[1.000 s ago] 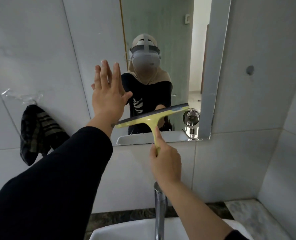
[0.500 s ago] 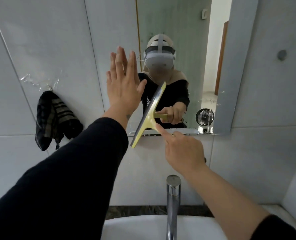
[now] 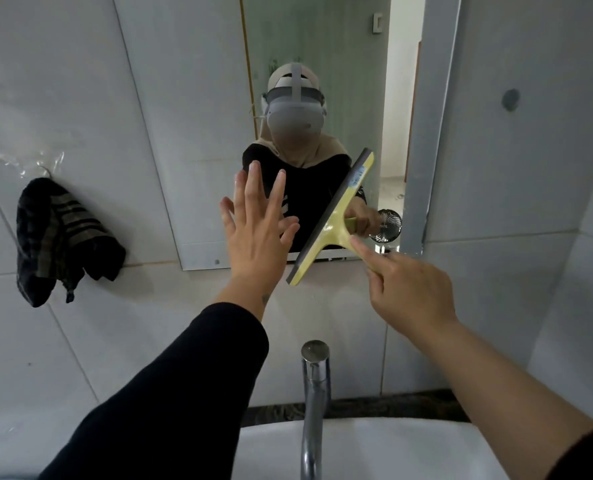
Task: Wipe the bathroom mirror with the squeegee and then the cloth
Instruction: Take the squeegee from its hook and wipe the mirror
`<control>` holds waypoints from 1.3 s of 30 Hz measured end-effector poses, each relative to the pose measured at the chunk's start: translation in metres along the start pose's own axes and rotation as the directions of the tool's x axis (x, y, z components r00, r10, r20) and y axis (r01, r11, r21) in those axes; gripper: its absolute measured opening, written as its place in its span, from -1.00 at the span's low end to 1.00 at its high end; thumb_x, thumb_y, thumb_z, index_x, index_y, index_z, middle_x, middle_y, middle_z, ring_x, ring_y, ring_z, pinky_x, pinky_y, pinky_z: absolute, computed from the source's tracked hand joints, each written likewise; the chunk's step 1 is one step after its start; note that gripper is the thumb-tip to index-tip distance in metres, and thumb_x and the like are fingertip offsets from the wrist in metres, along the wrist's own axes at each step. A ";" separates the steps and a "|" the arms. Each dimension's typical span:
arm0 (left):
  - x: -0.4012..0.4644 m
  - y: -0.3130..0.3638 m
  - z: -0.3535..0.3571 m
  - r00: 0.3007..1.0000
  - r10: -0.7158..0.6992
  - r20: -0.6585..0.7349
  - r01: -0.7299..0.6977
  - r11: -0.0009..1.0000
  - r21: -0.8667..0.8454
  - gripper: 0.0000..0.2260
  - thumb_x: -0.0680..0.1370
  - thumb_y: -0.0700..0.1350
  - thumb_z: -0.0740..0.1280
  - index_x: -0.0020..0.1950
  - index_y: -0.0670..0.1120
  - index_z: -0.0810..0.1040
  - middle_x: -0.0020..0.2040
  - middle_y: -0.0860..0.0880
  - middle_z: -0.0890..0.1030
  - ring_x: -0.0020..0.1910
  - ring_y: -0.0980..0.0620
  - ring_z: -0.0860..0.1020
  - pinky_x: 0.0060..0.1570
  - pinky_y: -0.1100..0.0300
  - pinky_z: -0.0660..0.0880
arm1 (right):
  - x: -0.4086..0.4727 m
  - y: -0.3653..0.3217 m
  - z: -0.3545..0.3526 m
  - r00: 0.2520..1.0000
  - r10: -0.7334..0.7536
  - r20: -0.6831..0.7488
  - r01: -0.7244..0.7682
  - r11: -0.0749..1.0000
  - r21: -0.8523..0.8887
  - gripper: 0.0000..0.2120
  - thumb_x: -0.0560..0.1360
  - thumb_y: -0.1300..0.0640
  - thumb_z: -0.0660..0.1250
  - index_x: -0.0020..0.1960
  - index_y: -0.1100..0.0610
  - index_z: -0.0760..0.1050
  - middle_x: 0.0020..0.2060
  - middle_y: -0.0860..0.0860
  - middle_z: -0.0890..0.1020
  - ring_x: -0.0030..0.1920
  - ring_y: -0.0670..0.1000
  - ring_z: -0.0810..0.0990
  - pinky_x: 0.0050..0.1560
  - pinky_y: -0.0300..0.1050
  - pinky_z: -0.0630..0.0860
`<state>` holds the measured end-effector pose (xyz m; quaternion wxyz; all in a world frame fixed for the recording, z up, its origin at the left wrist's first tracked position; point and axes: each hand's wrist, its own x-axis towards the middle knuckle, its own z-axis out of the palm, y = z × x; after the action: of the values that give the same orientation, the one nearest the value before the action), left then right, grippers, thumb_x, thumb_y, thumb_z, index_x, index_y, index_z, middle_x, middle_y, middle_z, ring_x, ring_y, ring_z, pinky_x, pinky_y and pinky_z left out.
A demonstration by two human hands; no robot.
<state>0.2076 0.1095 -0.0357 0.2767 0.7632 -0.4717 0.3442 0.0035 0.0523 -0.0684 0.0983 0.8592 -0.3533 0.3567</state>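
Observation:
The mirror [image 3: 205, 98] hangs on the tiled wall ahead. A yellow squeegee [image 3: 334, 216] with a dark rubber blade lies steeply tilted against the mirror's lower part, its lower tip past the bottom edge. My right hand [image 3: 405, 289] grips its handle, forefinger stretched along it. My left hand [image 3: 257, 233] is flat with fingers spread, at the mirror's lower edge just left of the blade. A dark striped cloth [image 3: 59, 237] hangs from a hook on the wall at the left.
A chrome tap [image 3: 314, 382] rises from the white basin [image 3: 392, 448] right below my hands. A small chrome fan [image 3: 388, 225] shows at the mirror's lower right corner. A tiled side wall closes in at the right.
The squeegee has turned from nearly level to steeply tilted and shifted right along the mirror's lower part. My left hand has slid down toward the bottom edge.

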 end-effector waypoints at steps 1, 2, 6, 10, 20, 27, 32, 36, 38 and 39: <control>0.000 0.001 0.002 1.000 -0.004 0.015 0.004 1.000 -0.011 -0.35 0.57 0.08 0.23 0.55 0.10 -0.06 0.57 -0.08 -0.17 0.53 -0.11 -0.22 0.46 -0.21 -0.11 | -0.002 0.004 0.001 1.000 0.013 0.004 -0.013 1.000 0.017 -0.48 0.56 0.09 0.14 0.45 -0.27 0.18 -0.27 0.01 0.56 -0.35 0.08 0.49 -0.45 -0.19 0.32; -0.001 0.001 0.003 1.000 -0.008 0.028 0.008 1.000 -0.015 -0.34 0.57 0.08 0.24 0.55 0.09 -0.08 0.57 -0.09 -0.18 0.53 -0.12 -0.23 0.46 -0.21 -0.10 | -0.003 0.008 0.001 0.999 0.030 0.009 -0.031 0.999 0.036 -0.48 0.56 0.09 0.14 0.45 -0.29 0.17 -0.25 0.01 0.58 -0.32 0.09 0.50 -0.42 -0.16 0.36; -0.002 0.000 0.006 0.998 -0.011 0.054 0.010 1.000 0.019 -0.29 0.56 0.11 0.24 0.55 0.09 -0.13 0.56 -0.10 -0.23 0.52 -0.14 -0.25 0.46 -0.23 -0.09 | -0.015 0.022 0.004 0.993 0.112 0.037 -0.115 0.987 0.110 -0.46 0.56 0.08 0.16 0.45 -0.30 0.13 -0.15 0.05 0.61 -0.22 0.13 0.56 -0.32 -0.08 0.45; -0.003 0.001 0.005 0.999 -0.007 0.052 0.006 1.000 0.018 -0.30 0.56 0.10 0.25 0.55 0.08 -0.10 0.56 -0.12 -0.20 0.53 -0.17 -0.22 0.44 -0.25 -0.06 | -0.027 0.023 0.012 0.975 0.207 0.084 -0.220 0.956 0.194 -0.46 0.56 0.07 0.18 0.47 -0.27 0.14 -0.29 0.05 0.56 -0.32 0.09 0.47 -0.35 -0.10 0.36; -0.002 0.001 0.004 0.999 -0.012 0.048 0.013 1.000 -0.024 -0.33 0.57 0.06 0.24 0.55 0.09 -0.09 0.57 -0.12 -0.18 0.53 -0.17 -0.21 0.44 -0.26 -0.04 | -0.061 0.026 0.023 0.905 0.366 0.218 -0.415 0.872 0.259 -0.47 0.57 0.06 0.18 0.47 -0.25 0.12 -0.23 0.11 0.63 -0.18 0.16 0.57 -0.20 -0.01 0.52; -0.003 0.013 -0.005 0.996 -0.058 0.074 0.064 0.995 -0.075 -0.34 0.57 0.00 0.24 0.55 0.05 -0.08 0.56 -0.14 -0.17 0.52 -0.20 -0.20 0.43 -0.29 -0.02 | -0.072 0.030 0.012 0.824 0.446 0.349 -0.508 0.854 0.109 -0.52 0.58 0.03 0.15 0.46 -0.23 0.20 -0.05 0.12 0.65 -0.04 0.17 0.58 -0.16 -0.07 0.45; -0.017 0.044 -0.015 0.977 0.123 0.172 -0.100 0.986 -0.135 -0.26 0.51 0.02 0.34 0.55 0.04 -0.02 0.57 -0.11 -0.15 0.53 -0.15 -0.20 0.42 -0.32 -0.06 | -0.065 0.041 -0.025 0.753 0.483 0.447 -0.543 0.840 0.007 -0.55 0.53 0.03 0.23 0.41 -0.08 0.31 0.11 0.10 0.61 0.09 0.18 0.57 -0.04 -0.05 0.46; -0.034 0.086 -0.025 0.872 0.364 0.327 -0.264 0.913 -0.311 -0.41 0.54 0.08 0.29 0.52 0.14 0.12 0.57 -0.05 -0.03 0.54 -0.08 -0.16 0.44 -0.28 -0.04 | -0.037 0.057 -0.075 0.692 0.458 0.558 -0.505 0.860 -0.078 -0.75 0.42 -0.01 0.35 0.05 0.07 0.50 -0.03 0.05 0.62 -0.08 0.11 0.61 -0.20 -0.14 0.41; -0.036 0.107 -0.031 0.812 0.467 0.349 -0.309 0.852 -0.421 -0.50 0.54 0.10 0.27 0.47 0.13 0.25 0.55 -0.03 0.11 0.55 -0.06 -0.09 0.46 -0.21 -0.01 | -0.022 0.065 -0.106 0.685 0.427 0.591 -0.459 0.882 -0.106 -0.73 0.37 -0.07 0.42 0.00 0.02 0.57 -0.06 0.01 0.64 -0.06 0.08 0.62 -0.13 -0.14 0.48; -0.038 0.115 -0.032 0.793 0.508 0.338 -0.321 0.819 -0.476 -0.54 0.54 0.09 0.28 0.44 0.11 0.33 0.52 -0.03 0.20 0.54 -0.05 -0.03 0.46 -0.19 0.02 | -0.015 0.067 -0.118 0.693 0.404 0.597 -0.425 0.898 -0.114 -0.74 0.34 -0.10 0.45 -0.02 -0.02 0.60 -0.08 -0.02 0.64 -0.04 0.06 0.61 -0.10 -0.13 0.49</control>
<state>0.0820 0.1073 -0.0342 0.2233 0.6243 -0.7406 0.1087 -0.1135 0.0610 0.0014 -0.1171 0.8268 -0.5442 0.0806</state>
